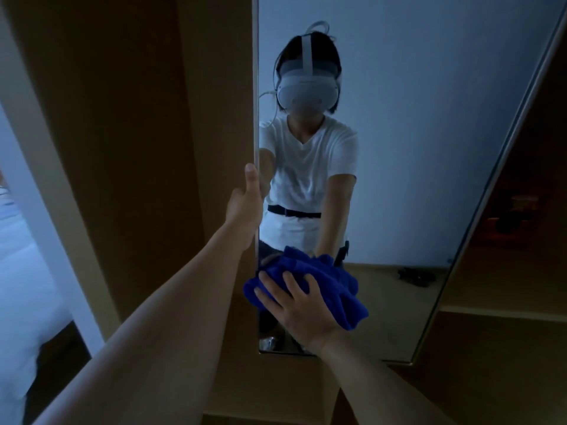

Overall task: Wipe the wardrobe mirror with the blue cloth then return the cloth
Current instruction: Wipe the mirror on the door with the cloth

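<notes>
The tall wardrobe mirror (414,148) fills the middle and right of the view, fixed on a brown wardrobe door. A bunched blue cloth (334,286) lies against the lower left part of the glass. My right hand (294,305) presses the cloth onto the mirror with fingers spread over it. My left hand (247,200) grips the mirror door's left edge at mid height, thumb up along the edge. The glass reflects a person in a white shirt wearing a headset.
The brown wardrobe door panel (138,148) stands to the left. A white frame (46,185) and white bedding (27,302) lie at far left. Open wardrobe shelves (506,271) are to the right of the mirror. A dark item (414,276) shows on the reflected floor.
</notes>
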`<state>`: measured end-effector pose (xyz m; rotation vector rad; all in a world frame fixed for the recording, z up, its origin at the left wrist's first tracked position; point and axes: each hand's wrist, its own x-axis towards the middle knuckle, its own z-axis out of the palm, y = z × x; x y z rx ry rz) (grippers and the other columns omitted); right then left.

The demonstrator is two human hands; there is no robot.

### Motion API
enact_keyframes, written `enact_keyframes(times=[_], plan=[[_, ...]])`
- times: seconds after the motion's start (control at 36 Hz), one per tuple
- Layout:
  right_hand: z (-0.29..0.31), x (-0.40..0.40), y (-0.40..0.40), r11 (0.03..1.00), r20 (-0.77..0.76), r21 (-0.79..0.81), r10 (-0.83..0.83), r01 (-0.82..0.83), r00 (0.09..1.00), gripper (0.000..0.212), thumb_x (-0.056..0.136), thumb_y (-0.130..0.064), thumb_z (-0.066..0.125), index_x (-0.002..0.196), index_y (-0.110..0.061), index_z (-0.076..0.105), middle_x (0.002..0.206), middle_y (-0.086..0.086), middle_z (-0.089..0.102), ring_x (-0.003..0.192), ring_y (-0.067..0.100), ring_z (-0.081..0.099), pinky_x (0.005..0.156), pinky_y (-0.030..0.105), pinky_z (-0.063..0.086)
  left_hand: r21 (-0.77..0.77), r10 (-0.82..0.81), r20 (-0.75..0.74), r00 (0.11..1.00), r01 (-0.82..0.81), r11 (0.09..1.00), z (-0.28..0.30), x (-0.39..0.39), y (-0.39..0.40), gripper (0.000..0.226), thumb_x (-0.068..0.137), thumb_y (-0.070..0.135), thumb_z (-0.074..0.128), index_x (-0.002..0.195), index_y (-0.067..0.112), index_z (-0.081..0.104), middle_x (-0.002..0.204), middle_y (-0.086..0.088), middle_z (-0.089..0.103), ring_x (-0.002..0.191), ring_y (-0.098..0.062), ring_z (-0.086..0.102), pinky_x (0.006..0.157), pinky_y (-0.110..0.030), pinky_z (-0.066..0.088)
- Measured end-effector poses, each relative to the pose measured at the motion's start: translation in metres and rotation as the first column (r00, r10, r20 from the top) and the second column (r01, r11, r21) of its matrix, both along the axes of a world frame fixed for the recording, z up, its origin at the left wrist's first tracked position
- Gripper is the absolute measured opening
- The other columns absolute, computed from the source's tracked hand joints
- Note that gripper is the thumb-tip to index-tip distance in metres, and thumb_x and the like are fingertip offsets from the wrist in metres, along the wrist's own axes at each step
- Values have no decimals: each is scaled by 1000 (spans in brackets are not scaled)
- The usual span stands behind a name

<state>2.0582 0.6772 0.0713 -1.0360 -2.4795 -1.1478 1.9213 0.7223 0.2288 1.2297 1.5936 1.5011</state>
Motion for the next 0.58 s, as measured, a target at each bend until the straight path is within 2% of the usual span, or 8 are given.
enact_keyframes(times=[0.11, 0.17, 0.22, 0.28, 0.36, 0.47, 0.53, 0.58], plan=[[-23, -5, -1, 998, -12, -61, -27, 26, 1000, 76, 67, -34, 77, 137, -24, 49, 146, 3, 40, 119, 32, 38, 83, 53, 50, 24, -20, 21, 1000, 19, 1000, -2, -1, 4, 76, 87, 71, 14, 91, 10, 58, 71, -3, 56, 63, -14, 51, 55, -22, 39], [-26, -7, -1, 997, -32, -66, -29, 27, 999, 77, 67, -33, 78, 137, -23, 49, 146, 4, 39, 119, 33, 38, 84, 54, 49, 24, -108, 58, 992, 107, 994, -6, -4, 4, 85, 84, 75, 16, 105, 5, 59, 97, -13, 65, 88, -24, 62, 74, -28, 47], [-25, -6, 0, 998, -39, -62, -7, 5, 999, 75, 67, -31, 77, 136, -23, 49, 146, 4, 38, 119, 33, 38, 84, 54, 48, -29, -186, 61, 981, 187, 982, -15, -7, -1, 98, 80, 80, 16, 135, 5, 45, 138, -21, 48, 128, -39, 44, 104, -46, 36], [-23, -4, 1, 998, -40, -50, 25, -27, 999, 72, 69, -30, 75, 136, -23, 49, 146, 4, 36, 119, 33, 38, 85, 54, 48, -77, -231, 51, 971, 235, 969, -31, -9, -7, 100, 77, 82, 13, 143, 10, 33, 147, -22, 32, 136, -40, 29, 112, -54, 23], [-21, -5, 5, 998, -54, -33, 44, -46, 998, 66, 73, -32, 71, 135, -24, 50, 144, 4, 36, 119, 32, 37, 86, 54, 47, -135, -264, 59, 963, 269, 954, -53, -8, -13, 96, 76, 84, 9, 146, 23, 31, 153, -9, 30, 140, -29, 27, 114, -49, 16], [-25, -9, 7, 1000, -50, -9, -10, 9, 999, 68, 72, -37, 72, 135, -27, 51, 140, 1, 48, 119, 31, 36, 88, 52, 46, -167, -220, 60, 974, 227, 960, -58, -6, -12, 100, 77, 83, 10, 141, 13, 40, 147, -15, 39, 135, -32, 34, 112, -44, 22], [-32, -9, 7, 1000, -23, 9, -22, 22, 999, 62, 75, -35, 68, 135, -28, 52, 140, -1, 49, 118, 30, 35, 88, 51, 46, -135, -198, 68, 978, 205, 969, -60, -3, -11, 91, 80, 80, 12, 132, 17, 52, 139, -6, 49, 128, -23, 43, 104, -37, 27], [-43, -9, 6, 1000, 9, 16, -25, 25, 1000, 60, 76, -33, 67, 134, -29, 53, 139, -2, 51, 118, 29, 35, 88, 48, 48, -101, -158, 74, 985, 165, 981, -63, 0, -7, 86, 82, 78, 14, 128, 16, 54, 127, -3, 54, 106, -13, 52, 90, -30, 30]])
